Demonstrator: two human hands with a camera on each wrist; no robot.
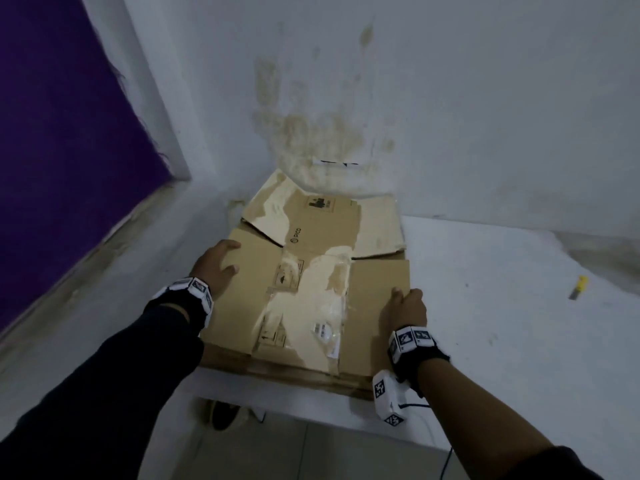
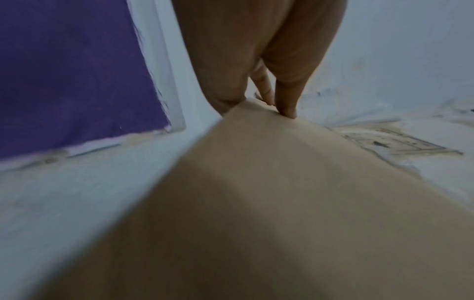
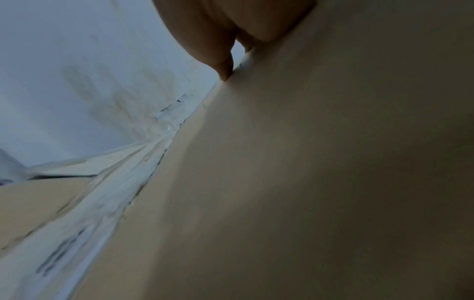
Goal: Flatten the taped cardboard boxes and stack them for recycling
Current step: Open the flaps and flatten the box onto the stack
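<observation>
A stack of flattened brown cardboard boxes [image 1: 377, 306] lies on a white ledge [image 1: 485, 306] in the corner. The top sheet carries torn white patches and clear tape [image 1: 322, 306]. Another flattened box [image 1: 322, 220] lies askew at the far end against the wall. My left hand [image 1: 218, 265] rests flat on the top sheet's left flap [image 2: 282, 203], its fingers [image 2: 287, 101] straight near the edge. At the sheet's right edge my right hand [image 1: 407, 308] grips the cardboard [image 3: 307, 182], thumb on top and fingers curled round the edge.
A yellow-handled utility knife [image 1: 578, 287] lies on the ledge to the right. The stained white wall [image 1: 329, 133] rises right behind the stack, and a purple panel [image 1: 69, 133] stands at the left. A dark shoe [image 1: 225, 414] shows on the tiled floor below the ledge.
</observation>
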